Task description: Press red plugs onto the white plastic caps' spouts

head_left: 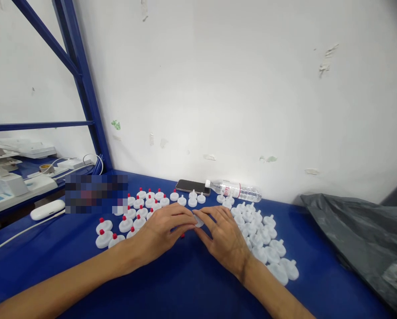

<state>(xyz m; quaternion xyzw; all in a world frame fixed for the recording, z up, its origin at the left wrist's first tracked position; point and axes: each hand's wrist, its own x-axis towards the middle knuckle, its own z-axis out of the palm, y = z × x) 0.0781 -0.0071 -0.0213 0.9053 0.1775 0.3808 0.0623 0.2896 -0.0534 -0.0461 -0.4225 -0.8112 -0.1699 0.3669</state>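
Note:
My left hand [165, 226] and my right hand [224, 235] meet at the middle of the blue table [171, 288]. Between their fingertips is a white nozzle cap [199, 221], gripped from both sides and partly hidden by the fingers. A small red tip [182, 235] shows just below my left fingers; what it sits on is hidden. Left of my hands stand several white caps with red tips [139, 221]. To the right lie many plain white nozzle caps [256, 237] without red tips, in a loose heap. A few plain caps [192, 201] stand beyond my fingers.
At the wall lie a dark phone [193, 187] and a clear plastic bottle [234, 189] on its side. A grey plastic bag [361, 239] covers the right edge. On the left are a blue metal frame [85, 88], a white device [47, 209] with a cable, and a power strip [25, 192].

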